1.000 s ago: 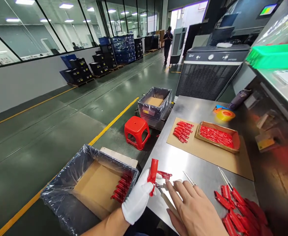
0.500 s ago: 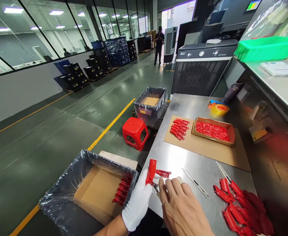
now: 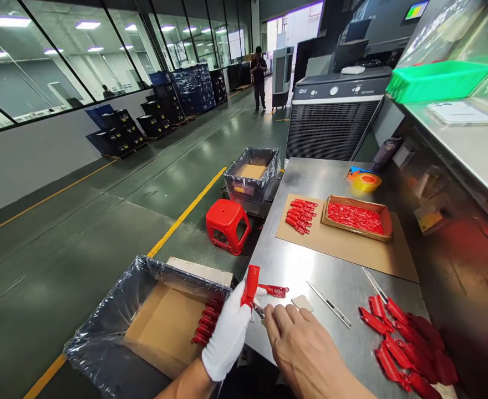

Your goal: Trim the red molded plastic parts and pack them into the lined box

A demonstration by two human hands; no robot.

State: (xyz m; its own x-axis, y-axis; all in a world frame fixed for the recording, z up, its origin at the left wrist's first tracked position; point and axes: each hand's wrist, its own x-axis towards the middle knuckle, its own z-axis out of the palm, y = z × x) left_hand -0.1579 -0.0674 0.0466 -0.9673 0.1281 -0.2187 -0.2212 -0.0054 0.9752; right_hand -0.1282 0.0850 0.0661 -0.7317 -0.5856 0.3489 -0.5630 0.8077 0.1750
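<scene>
My left hand [image 3: 226,331], in a white glove, is closed around a red plastic part [image 3: 251,285] with a round tubular end pointing up. My bare right hand [image 3: 301,342] is closed on a slim metal tool [image 3: 259,312], mostly hidden by the fingers; its tip reaches the lower end of the red part. Just beyond both hands, another red part [image 3: 275,291] lies on the steel table. A small pale piece [image 3: 302,302] rests near my right fingers. To its right is a slim silver knife [image 3: 329,305], and a pile of red parts [image 3: 410,349] lies further right.
A plastic-lined bin [image 3: 144,332] with cardboard and red parts stands left of the table. On a cardboard sheet [image 3: 352,257] are a row of red parts [image 3: 300,215] and a box of small red pieces [image 3: 354,218]. A red stool [image 3: 227,221] and an air cooler [image 3: 331,119] stand beyond.
The red part in my left hand has tilted slightly and shifted a little left. My right hand has moved slightly down, uncovering the pale piece. The whole view has shifted slightly.
</scene>
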